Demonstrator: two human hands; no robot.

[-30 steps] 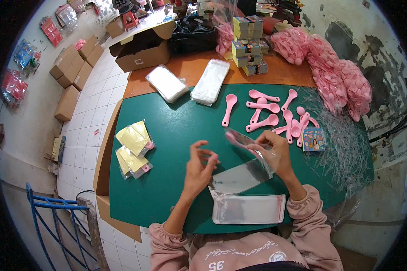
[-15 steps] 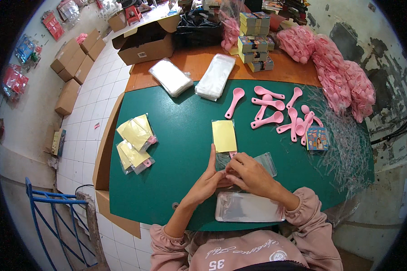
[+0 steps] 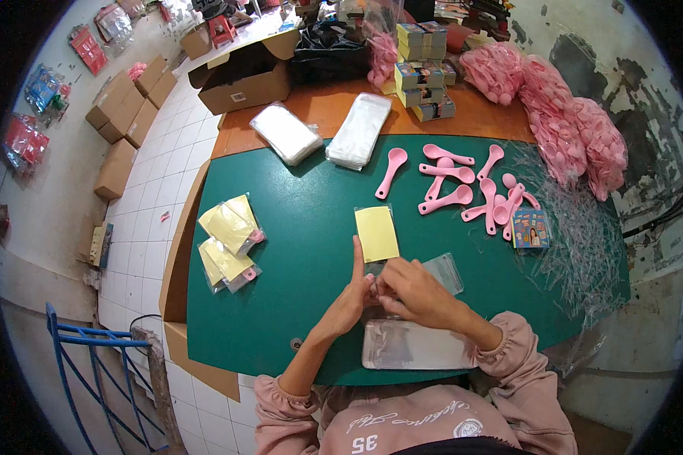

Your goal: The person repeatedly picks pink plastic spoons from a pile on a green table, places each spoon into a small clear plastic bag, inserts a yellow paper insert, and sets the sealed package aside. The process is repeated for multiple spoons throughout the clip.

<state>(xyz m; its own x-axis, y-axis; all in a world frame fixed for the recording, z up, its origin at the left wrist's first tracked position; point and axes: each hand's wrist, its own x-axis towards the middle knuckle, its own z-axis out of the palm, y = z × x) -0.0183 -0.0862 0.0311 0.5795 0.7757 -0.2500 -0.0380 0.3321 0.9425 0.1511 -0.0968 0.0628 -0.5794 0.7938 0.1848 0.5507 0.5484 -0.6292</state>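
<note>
Yellow packets (image 3: 228, 224) are lying left of the hands. The left hand (image 3: 347, 305) is pointing its forefinger beside a yellow card (image 3: 377, 233) and, at the near end of a clear bag (image 3: 373, 268), meeting the right hand (image 3: 413, 290), grip hidden. They're seemingly folding it; next calls for pressing flat. Pink spoons (image 3: 460, 195) are lying beyond, rightward.

1. Sweatshirt, pink (image 3: 432, 415): white script lettering (image 3: 399, 415) is borne across the chest, seen upside down.
2. Same garment: a white two-digit number (image 3: 364, 444) is printed beneath.
3. Same garment: a round white emblem (image 3: 468, 428) is set rightward, its wording too small to be read.
4. Cardboard box (image 3: 262, 89): a white label (image 3: 238, 97) is carried, illegible.
</note>
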